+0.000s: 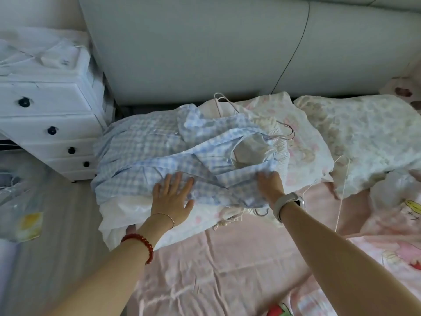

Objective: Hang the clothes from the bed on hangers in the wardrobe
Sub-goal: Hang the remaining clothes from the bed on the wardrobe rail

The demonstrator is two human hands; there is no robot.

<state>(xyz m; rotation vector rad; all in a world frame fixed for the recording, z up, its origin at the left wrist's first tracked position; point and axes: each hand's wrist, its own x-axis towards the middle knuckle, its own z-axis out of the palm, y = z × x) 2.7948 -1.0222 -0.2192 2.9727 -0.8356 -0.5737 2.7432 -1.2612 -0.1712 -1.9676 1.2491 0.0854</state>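
Your left hand [172,197] lies flat, fingers spread, pinning the blue gingham garment [173,153] against the bed [227,270]; your right hand [270,182] curls into its fabric near the neck opening, probably gathering it to lift. Wire hangers [286,131] lie just behind, within reach. A white drawer chest [52,110] and padded headboard [193,46] border the bed; no wardrobe shows
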